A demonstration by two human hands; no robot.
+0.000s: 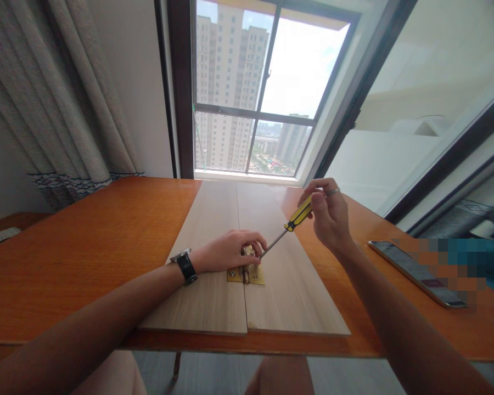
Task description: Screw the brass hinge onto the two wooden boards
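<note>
A brass hinge (256, 277) lies across the seam between two pale wooden boards, the left board (206, 310) and the right board (290, 302). My right hand (331, 216) is closed around the yellow and black handle of a screwdriver (298, 214), held at a slant. Its metal shaft points down and left, and the tip reaches the hinge's right leaf. My left hand (233, 249) rests over the hinge with thumb and fingers curled in a pinch beside the tip. Whatever is between those fingers is too small to make out. The hand hides the hinge's upper part.
Under the boards is an orange-brown wooden table (107, 247). A phone or tablet (415, 273) lies on it at the right, near a pixelated patch. Beyond the table's far edge is a window (255, 115), with a grey curtain (61, 93) at the left.
</note>
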